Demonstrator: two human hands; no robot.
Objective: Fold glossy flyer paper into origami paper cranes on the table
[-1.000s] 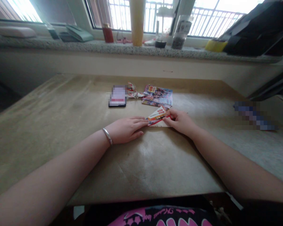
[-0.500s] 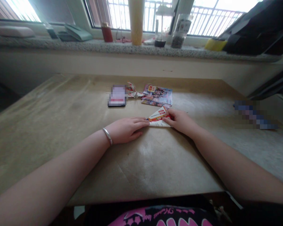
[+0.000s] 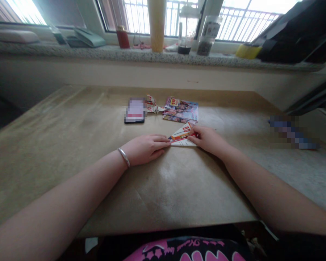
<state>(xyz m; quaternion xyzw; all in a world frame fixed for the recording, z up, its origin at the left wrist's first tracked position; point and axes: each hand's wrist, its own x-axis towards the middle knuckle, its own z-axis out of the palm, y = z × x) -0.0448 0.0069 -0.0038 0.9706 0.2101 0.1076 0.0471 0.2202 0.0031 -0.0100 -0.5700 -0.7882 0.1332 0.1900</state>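
A folded piece of printed paper [image 3: 182,137], white with red and orange patches, lies on the table in front of me, narrowing to a point at its left end. My left hand [image 3: 149,148], with a silver bangle at the wrist, rests flat with its fingertips on that left point. At the paper's right end, my right hand [image 3: 208,140] pinches it between thumb and fingers and covers that end. Just beyond the paper sits a small stack of colourful printed leaflets [image 3: 183,110].
A phone [image 3: 135,110] with a blurred screen lies left of a crumpled or folded paper piece [image 3: 154,107]. Far right is a blurred bluish item [image 3: 293,133] on the table [image 3: 163,195]. Bottles and jars line the stone windowsill [image 3: 97,53], with a yellow roll [image 3: 248,51] beside a black object.
Almost nothing differs. My left fingertips have shifted very slightly left along the paper's point, while my right hand keeps its pinch in the same place.
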